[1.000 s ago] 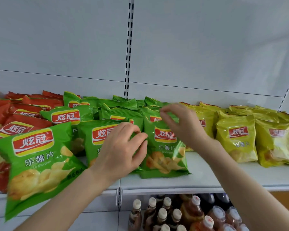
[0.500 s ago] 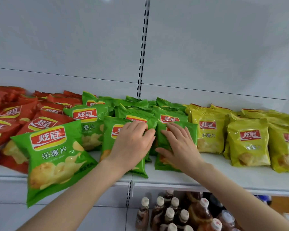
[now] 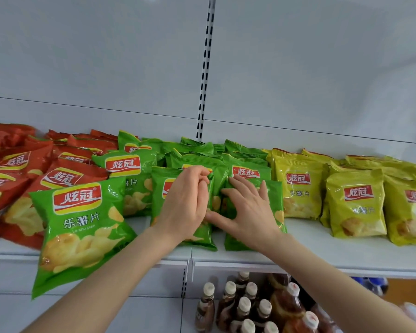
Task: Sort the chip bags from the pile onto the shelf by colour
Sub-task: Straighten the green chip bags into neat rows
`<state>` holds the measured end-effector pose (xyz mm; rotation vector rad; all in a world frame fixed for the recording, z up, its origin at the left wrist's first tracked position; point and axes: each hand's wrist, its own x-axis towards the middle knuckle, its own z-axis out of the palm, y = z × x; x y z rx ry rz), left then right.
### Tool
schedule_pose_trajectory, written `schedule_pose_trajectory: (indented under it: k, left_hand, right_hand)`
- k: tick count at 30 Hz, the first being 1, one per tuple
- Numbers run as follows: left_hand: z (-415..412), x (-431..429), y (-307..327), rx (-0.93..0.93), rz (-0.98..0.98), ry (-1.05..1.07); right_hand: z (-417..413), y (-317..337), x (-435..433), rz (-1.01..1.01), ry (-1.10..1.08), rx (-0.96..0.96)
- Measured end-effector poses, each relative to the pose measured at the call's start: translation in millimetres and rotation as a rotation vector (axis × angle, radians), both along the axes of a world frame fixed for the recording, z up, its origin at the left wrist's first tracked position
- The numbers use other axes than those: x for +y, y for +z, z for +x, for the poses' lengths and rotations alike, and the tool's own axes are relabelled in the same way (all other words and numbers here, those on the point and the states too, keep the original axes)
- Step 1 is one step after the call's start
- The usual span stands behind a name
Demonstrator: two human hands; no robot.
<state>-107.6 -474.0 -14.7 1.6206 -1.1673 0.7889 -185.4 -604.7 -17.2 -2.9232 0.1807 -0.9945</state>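
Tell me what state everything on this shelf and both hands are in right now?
Red bags: lying overlapped, at left.
Green bags: grouped mid-shelf.
Front green bag: overhanging the shelf edge.
Yellow bags: leaning, at right.
Left hand: fingers curled on a green bag.
Right hand: flat, open on a green bag.
Bottles: upright, capped, below.

We see glossy plastic film on the green bags [image 3: 82, 227], red bags [image 3: 22, 162] and yellow bags [image 3: 356, 203], crinkled and shiny. The shelf [image 3: 334, 251] looks smooth, matt painted metal. The bottles [image 3: 245, 308] below look like glossy plastic.
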Motion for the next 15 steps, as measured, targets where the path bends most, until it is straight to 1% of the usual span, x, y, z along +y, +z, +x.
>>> schedule_pose_trajectory:
  k: [2,4,6,7,9,10,12,15]
  left_hand:
    - [-2.4,4.5,4.7,0.053,0.018,-0.022]
    - [-3.8,12.0,7.6,-0.026,0.079,0.013]
    - [-5.9,24.3,2.9,-0.177,0.153,0.138]
    - [-7.1,32.0,-2.8,-0.228,0.198,0.229]
    - [-6.5,44.9,-16.0,-0.269,0.326,0.427]
    - [-4.9,49.0,-20.9,-0.279,0.398,0.490]
    - [0.1,53.1,-27.6,-0.289,0.476,0.514]
    - [3.0,52.3,-28.5,-0.277,0.455,0.463]
  right_hand:
    - [4.1,0.3,5.5,-0.015,-0.058,0.014]
    - [7.0,-2.7,5.9,-0.030,-0.075,-0.020]
    - [7.5,-4.9,3.7,-0.039,-0.089,-0.043]
    - [7.1,-4.5,2.5,-0.033,-0.101,-0.012]
    - [4.3,-1.5,0.1,-0.010,-0.106,0.066]
    - [2.6,1.3,-1.1,0.002,-0.097,0.095]
    - [-0.6,7.2,-3.1,0.049,-0.079,0.127]
    - [1.4,15.7,-4.7,0.093,-0.061,0.123]
